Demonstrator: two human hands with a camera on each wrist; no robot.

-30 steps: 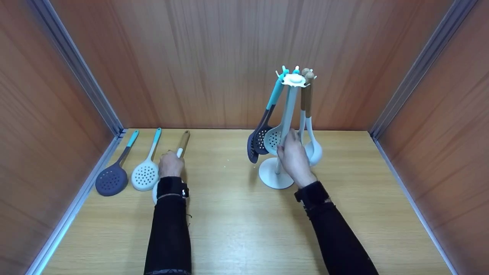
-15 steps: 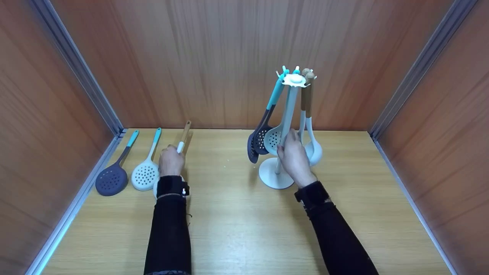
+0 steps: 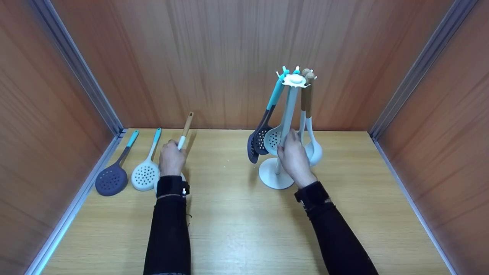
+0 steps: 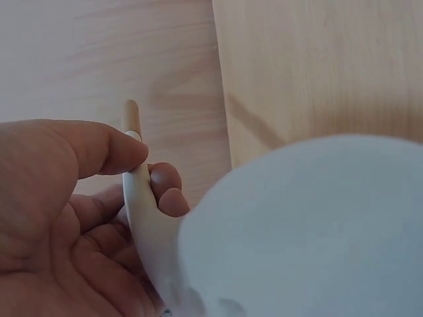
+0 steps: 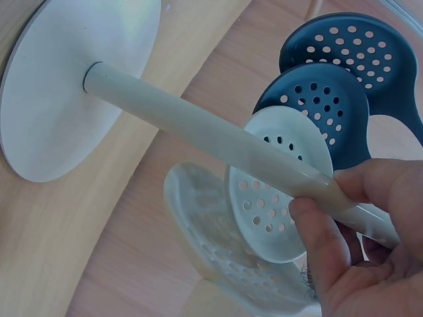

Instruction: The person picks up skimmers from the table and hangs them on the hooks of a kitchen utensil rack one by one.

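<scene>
In the head view my left hand (image 3: 172, 158) pinches the white neck of a kitchen utensil with a wooden handle (image 3: 187, 124), which points up and away. Its broad, rounded white head (image 4: 310, 224) fills much of the left wrist view; my hand and wrist largely hide it in the head view. My right hand (image 3: 294, 154) grips the post of a white utensil stand (image 3: 289, 110), thumb and fingers around it. From the stand hang dark utensils with turquoise handles (image 3: 276, 91), a pale slotted spoon (image 3: 272, 139) and a white ladle (image 3: 314, 152) with a wooden handle.
On the table's left lie a dark skimmer (image 3: 111, 179) with a turquoise handle end and a white skimmer (image 3: 145, 175) beside my left hand. The stand's round base (image 3: 277, 182) rests on the table. Wood panels (image 3: 229, 57) enclose the back and both sides.
The wooden handle in my left hand has risen and tilted up from the table, its end now against the back panel in view. My right hand and the stand have stayed put.
</scene>
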